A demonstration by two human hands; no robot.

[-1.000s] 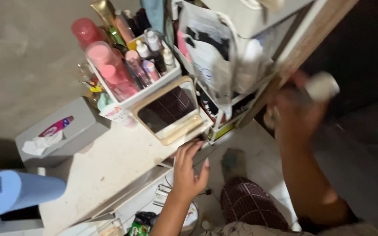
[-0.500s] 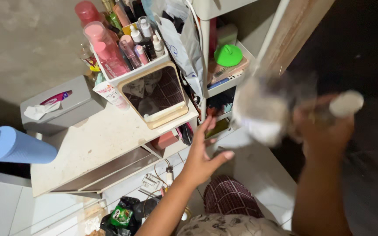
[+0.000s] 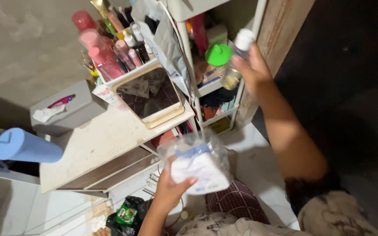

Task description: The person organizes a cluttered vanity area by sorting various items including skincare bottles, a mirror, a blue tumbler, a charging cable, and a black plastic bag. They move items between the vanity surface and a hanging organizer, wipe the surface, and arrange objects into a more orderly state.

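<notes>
Below the camera, a pale bench [image 3: 106, 144] stands against a grey wall, with a white shelf rack [image 3: 188, 65] just beside it. On the bench sit, largest to smallest, a grey tissue box [image 3: 68, 111], a framed mirror [image 3: 152, 98] leaning back so its glass faces up, and a white organiser [image 3: 125, 74] packed with pink and clear bottles, upright so each can be picked out. A blue ribbed tumbler [image 3: 25, 146] pokes in from the left edge.

The left hand [image 3: 169, 192] holds a clear plastic bag [image 3: 197, 164] low, near the person's lap; the fingers [image 3: 184, 181] curl under and around its base, probably because the soft film would sag without support. The bag is crinkled and glossy, with a blue strip near its top and a white, soft-looking mass filling it.

The right hand [image 3: 252, 70] is raised at the rack's shelf level, fingers wrapped tight about a small clear bottle [image 3: 236, 61], tilted, next to a green lid [image 3: 218, 54] on the shelf. The bottle has a white cap and a little yellowish liquid near its bottom.
</notes>
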